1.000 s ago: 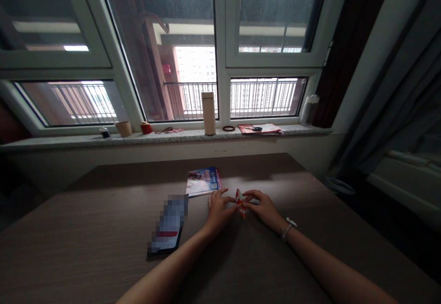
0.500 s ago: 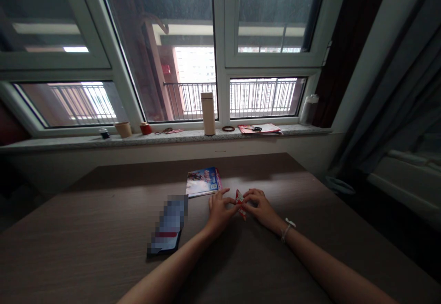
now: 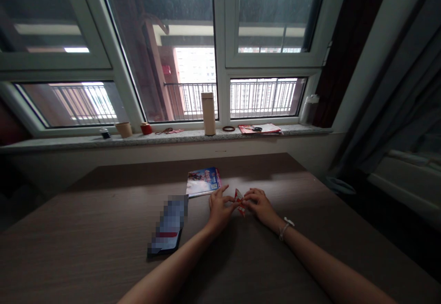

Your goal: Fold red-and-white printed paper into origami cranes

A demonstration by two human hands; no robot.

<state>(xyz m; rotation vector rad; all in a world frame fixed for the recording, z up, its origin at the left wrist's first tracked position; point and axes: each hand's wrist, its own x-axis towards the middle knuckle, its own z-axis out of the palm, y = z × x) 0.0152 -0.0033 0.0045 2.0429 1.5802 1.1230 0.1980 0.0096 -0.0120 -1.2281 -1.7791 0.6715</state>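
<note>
Closest in, two bare forearms reach over the brown table toward a small piece of folded red-and-white paper, which is the landmark here; a pale bracelet circles the right wrist, nearer the person than the paper. A phone, its screen blurred out, lies left of the paper and a little nearer.

The paper sits directly between the hands, its long axis pointing mostly away from the person, with one pointed end far and one near. The left hand pinches it at the left edge, forefinger raised; the right hand pinches from the right, fingers bunched. Neither hand is clearly nearer, since both meet it around the middle; the exact fingertip contact is too small to tell.

Beyond the paper to the left is a booklet. Farther past it, on the windowsill, stand a beige flask and, slightly right, scissors on paper sheets.
</note>
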